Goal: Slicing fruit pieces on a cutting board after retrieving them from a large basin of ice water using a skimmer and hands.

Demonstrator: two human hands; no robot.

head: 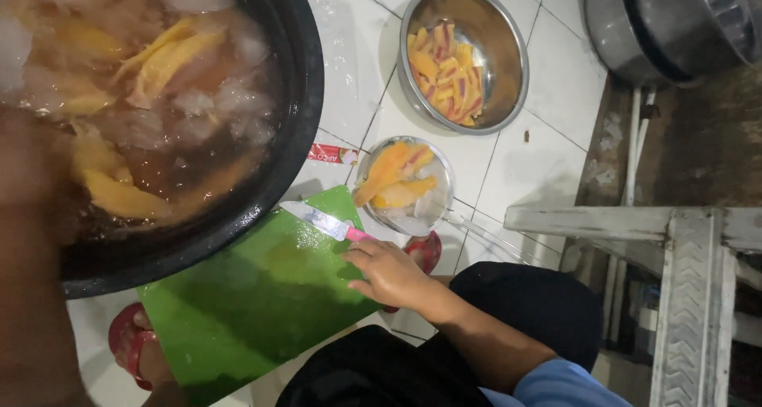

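Right hand (390,273) rests loosely open on the green plastic cutting board (254,304), fingertips at the pink-handled knife (327,223) lying there. Left hand is probably the blurred limb at the frame's edge; grip unclear.

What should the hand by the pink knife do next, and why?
Probably close the right hand around the pink handle of the knife and lift it. The fingers rest open on the green cutting board beside the handle, not gripping it, and the board holds no fruit. Orange fruit pieces wait in the small strainer just beyond.
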